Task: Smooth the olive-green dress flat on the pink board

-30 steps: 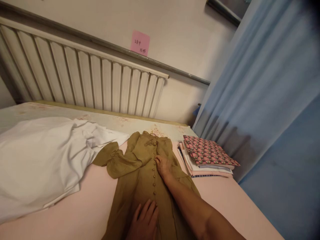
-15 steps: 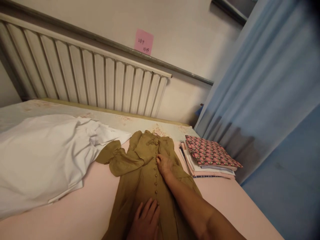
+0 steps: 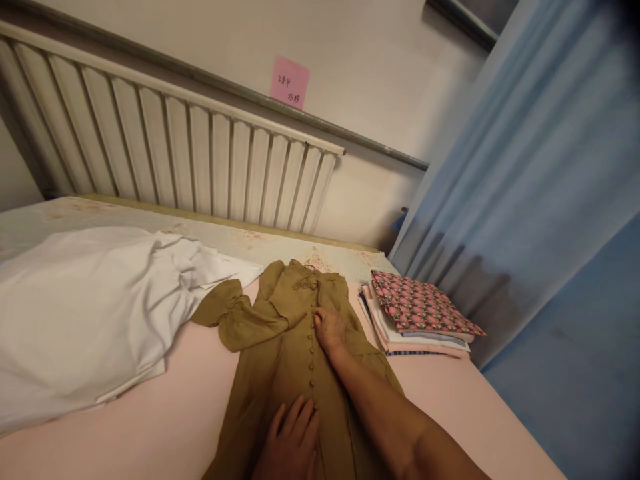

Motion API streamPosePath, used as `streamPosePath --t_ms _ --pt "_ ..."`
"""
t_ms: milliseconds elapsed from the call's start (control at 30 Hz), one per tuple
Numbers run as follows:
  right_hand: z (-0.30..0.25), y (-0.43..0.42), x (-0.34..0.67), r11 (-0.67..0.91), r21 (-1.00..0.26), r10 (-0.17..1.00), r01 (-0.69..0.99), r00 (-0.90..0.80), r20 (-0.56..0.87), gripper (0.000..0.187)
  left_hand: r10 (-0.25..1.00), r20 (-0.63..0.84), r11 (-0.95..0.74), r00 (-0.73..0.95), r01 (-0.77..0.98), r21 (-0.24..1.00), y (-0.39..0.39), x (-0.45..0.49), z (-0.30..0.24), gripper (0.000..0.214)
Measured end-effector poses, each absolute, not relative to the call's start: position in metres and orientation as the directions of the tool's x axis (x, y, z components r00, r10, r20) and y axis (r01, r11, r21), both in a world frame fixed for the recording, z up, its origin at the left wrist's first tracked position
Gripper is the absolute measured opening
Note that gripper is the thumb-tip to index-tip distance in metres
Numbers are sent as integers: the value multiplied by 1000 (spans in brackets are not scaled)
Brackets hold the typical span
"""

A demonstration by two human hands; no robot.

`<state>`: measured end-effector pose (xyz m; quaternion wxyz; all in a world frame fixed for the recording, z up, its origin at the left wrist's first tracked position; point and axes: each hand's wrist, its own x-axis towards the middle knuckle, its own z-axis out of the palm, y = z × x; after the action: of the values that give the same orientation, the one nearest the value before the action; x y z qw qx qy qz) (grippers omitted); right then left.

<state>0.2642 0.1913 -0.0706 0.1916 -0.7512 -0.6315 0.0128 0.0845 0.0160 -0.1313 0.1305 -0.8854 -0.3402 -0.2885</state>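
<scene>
Green-brown dress (image 3: 273, 373): I can see it lying on the pink sheet (image 3: 450, 400), front side up. Its neck end points away from the person, and its bottom end is out of sight.
Buttons (image 3: 311, 367): small round ones, in a row down the front of the dress.
Bow (image 3: 306, 284): a little one, near the neck end of the dress.
Sleeve (image 3: 260, 327): puffy, lying across the front of the dress, with its wide end out to the left.
Right hand (image 3: 329, 328): on the upper front of the dress, by the buttons. Its fingers are bent in, but I cannot tell if they pinch the cloth or a button.
Left hand (image 3: 291, 437): lower down on the dress, palm side down, fingers long and a little apart, touching the cloth.
White cloth (image 3: 85, 320): a big, wrinkly heap, left of the dress.
Folded pile (image 3: 425, 323): right of the dress, with a red patterned piece on top.
Flowery cover (image 3: 240, 237): past the neck end of the dress.
Heater (image 3: 200, 160): beyond the dress, along the wall (image 3: 370, 67).
Pink note (image 3: 290, 81): above the heater, far past the dress, with dark writing.
Blue curtain (image 3: 500, 187): hanging to the right of the dress, behind the pile.
</scene>
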Motion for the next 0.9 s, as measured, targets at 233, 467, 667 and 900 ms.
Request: streamPosePath --t_ms 233,467,667,900 --pt "-73 193 264 -143 -315 946 938 223 237 28 524 605 -736 600 676 -33 17 84 -135 44" --pt "-76 195 266 -146 -352 941 925 240 239 27 530 607 -732 593 681 -26 18 84 -137 45" --pt "-78 196 269 -95 -408 949 908 207 240 29 562 574 -743 595 668 35 17 85 -137 48" --pt "-70 186 284 98 -475 966 875 32 257 28 584 549 -746 598 662 71 16 85 -131 51"
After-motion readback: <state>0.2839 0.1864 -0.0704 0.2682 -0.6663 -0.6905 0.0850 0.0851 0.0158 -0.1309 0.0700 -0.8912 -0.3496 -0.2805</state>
